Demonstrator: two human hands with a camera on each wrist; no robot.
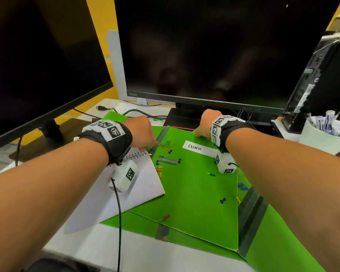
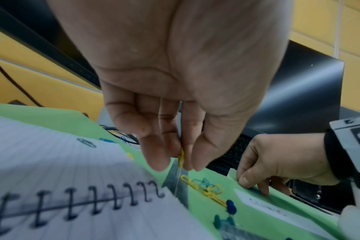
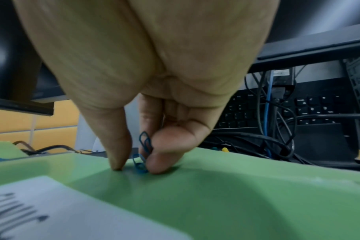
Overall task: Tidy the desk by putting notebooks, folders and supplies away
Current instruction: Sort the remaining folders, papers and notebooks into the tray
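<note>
A green folder (image 1: 194, 193) labelled CLINIC lies across the desk, strewn with push pins (image 1: 222, 200) and a cluster of paper clips (image 1: 165, 144). A white spiral notebook (image 1: 126, 193) overlaps its left side. My left hand (image 1: 141, 132) hovers over the folder's grey spine strip and pinches a yellow paper clip (image 2: 181, 158) between thumb and fingers. More yellow and teal clips (image 2: 208, 188) lie just below it. My right hand (image 1: 204, 124) is at the folder's far edge, pinching blue paper clips (image 3: 143, 152) against the green surface (image 3: 236, 194).
Two dark monitors (image 1: 204, 46) stand behind the folder, with cables (image 1: 137, 112) and a keyboard (image 3: 298, 110) under them. A white cup (image 1: 322, 138) stuffed with papers stands at the right, beside a computer tower (image 1: 312, 85). A second green folder (image 1: 283, 242) lies beneath at lower right.
</note>
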